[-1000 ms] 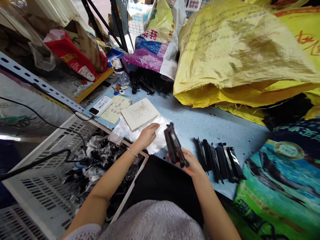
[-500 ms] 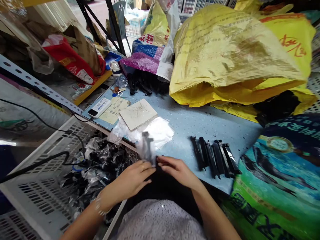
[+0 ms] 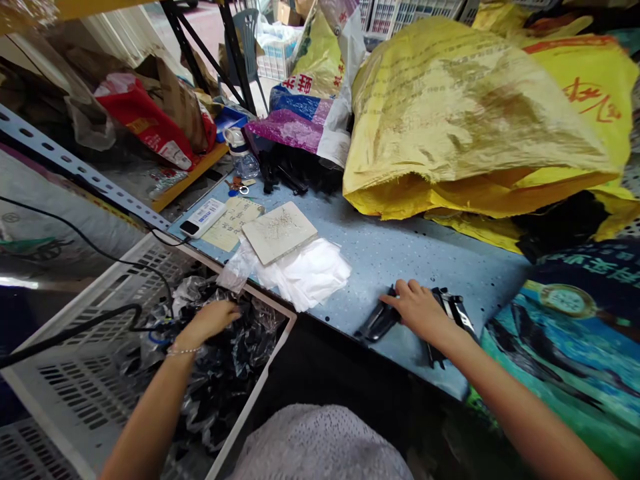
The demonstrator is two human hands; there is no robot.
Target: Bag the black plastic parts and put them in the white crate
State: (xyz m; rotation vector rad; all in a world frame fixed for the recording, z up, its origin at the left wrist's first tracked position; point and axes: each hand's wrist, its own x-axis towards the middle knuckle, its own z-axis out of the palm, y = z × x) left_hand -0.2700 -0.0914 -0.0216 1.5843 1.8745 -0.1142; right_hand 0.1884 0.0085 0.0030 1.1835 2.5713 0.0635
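My left hand (image 3: 210, 321) reaches down into a white plastic crate (image 3: 120, 263), its fingers sunk among clear bags wrapped around black plastic parts (image 3: 220, 380). What those fingers hold is hidden. On the speckled blue tabletop (image 3: 425, 257), my right hand (image 3: 420, 310) rests with extended fingers on a group of black plastic parts (image 3: 453, 308), covering much of it. Another long black part (image 3: 380, 321) lies just left of that hand, touching its fingertips or nearly so.
A white board (image 3: 279, 233) sits on white plastic sheets (image 3: 313, 272) at the table's near edge. A paper note (image 3: 233, 223) and a white device (image 3: 203, 218) lie behind. A large yellow woven sack (image 3: 465, 127) bulges over the back right, and a printed teal sack (image 3: 560, 353) lies right.
My hands have parted from the black part and clear plastic they held together. My left hand has dropped into the crate, and my right hand has moved right onto the black parts.
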